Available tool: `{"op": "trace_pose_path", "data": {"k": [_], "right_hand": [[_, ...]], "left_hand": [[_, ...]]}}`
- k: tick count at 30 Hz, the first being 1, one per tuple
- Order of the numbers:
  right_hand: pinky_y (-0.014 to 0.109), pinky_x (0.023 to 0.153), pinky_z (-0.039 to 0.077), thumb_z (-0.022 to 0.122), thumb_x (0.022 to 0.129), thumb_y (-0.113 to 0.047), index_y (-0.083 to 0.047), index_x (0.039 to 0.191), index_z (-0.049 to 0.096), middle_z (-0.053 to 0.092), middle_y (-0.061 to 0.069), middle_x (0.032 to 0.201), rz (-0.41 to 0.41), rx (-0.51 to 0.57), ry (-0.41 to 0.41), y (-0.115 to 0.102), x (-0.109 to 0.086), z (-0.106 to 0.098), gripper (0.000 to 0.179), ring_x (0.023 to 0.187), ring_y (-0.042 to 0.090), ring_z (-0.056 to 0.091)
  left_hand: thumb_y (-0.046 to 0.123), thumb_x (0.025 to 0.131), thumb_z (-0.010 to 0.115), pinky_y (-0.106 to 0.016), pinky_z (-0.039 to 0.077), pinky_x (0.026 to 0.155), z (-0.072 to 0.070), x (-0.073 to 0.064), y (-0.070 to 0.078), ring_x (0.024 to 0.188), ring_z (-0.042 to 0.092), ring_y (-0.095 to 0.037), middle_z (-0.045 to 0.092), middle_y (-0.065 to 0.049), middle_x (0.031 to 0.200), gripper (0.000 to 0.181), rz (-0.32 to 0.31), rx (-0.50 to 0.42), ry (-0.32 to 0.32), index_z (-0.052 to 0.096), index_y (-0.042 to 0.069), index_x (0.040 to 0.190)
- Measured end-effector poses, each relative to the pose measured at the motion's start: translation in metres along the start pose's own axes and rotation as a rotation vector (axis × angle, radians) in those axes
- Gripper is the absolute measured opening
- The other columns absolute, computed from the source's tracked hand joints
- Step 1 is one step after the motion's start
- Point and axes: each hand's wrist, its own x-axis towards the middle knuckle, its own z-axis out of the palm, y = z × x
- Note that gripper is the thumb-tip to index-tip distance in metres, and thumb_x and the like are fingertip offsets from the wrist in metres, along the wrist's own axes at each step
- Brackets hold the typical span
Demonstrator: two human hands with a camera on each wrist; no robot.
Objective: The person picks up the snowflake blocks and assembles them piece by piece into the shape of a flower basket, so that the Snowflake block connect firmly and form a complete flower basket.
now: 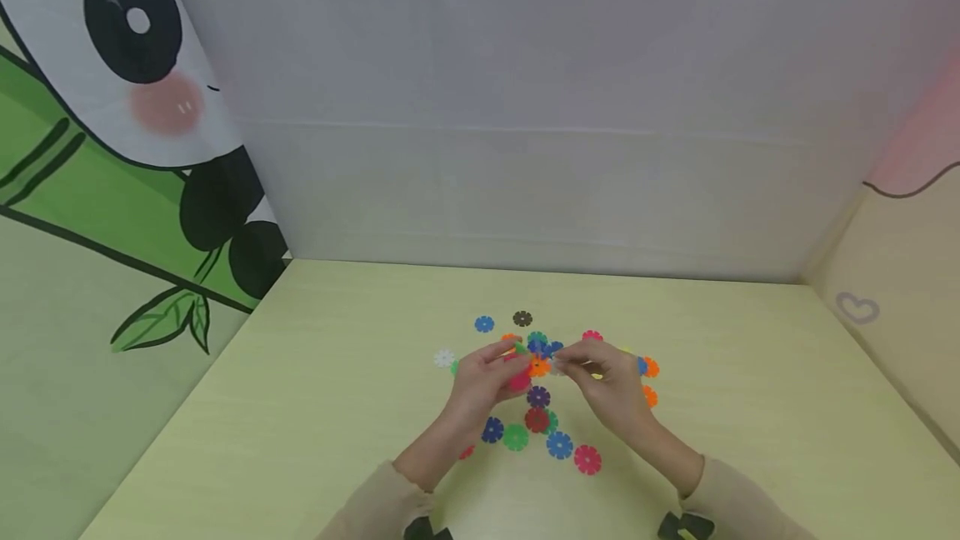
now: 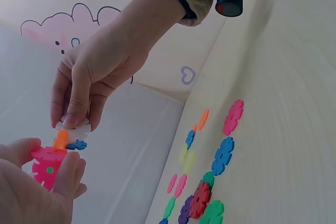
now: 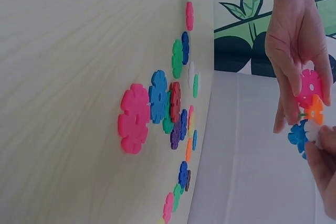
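Note:
In the head view my left hand (image 1: 480, 380) holds a pink notched plastic disc (image 2: 47, 167) between thumb and fingers, raised over the table. Joined to it are an orange disc (image 3: 315, 109) and, beyond that, a blue one (image 3: 298, 136). A bit of green also shows beside the orange piece. My right hand (image 1: 611, 382) pinches a white disc (image 2: 80, 129) against this cluster, beside the blue and orange pieces. Whether the white disc is slotted in cannot be made out. Fingers partly hide the joints.
Loose notched discs lie on the pale table (image 1: 337, 340) beneath and around the hands, among them a red disc (image 1: 537, 420), a blue disc (image 1: 559, 445) and a pink disc (image 1: 588, 460). A white wall sheet (image 1: 525, 190) rises behind, with printed panels at both sides.

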Motion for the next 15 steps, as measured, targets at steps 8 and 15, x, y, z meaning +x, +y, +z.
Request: {"op": "trace_pose_path", "data": {"k": [8, 15], "right_hand": [[0.016, 0.061, 0.051, 0.069, 0.064, 0.019, 0.003, 0.077, 0.067, 0.065, 0.010, 0.069, -0.040, -0.023, -0.004, -0.005, 0.005, -0.003, 0.020, 0.062, 0.017, 0.064], [0.022, 0.062, 0.054, 0.069, 0.069, 0.013, -0.002, 0.084, 0.068, 0.066, 0.006, 0.078, -0.013, 0.069, -0.176, 0.016, 0.003, -0.013, 0.022, 0.069, 0.016, 0.063]], "left_hand": [[0.018, 0.085, 0.063, -0.030, 0.052, 0.079, 0.003, -0.001, 0.001, 0.093, 0.064, -0.021, 0.062, -0.014, 0.112, 0.051, 0.021, 0.021, -0.018, 0.045, 0.002, 0.130], [0.022, 0.082, 0.067, -0.039, 0.046, 0.090, -0.012, 0.008, -0.009, 0.111, 0.054, -0.027, 0.049, -0.013, 0.129, 0.058, 0.060, 0.156, -0.200, 0.041, 0.012, 0.133]]}}
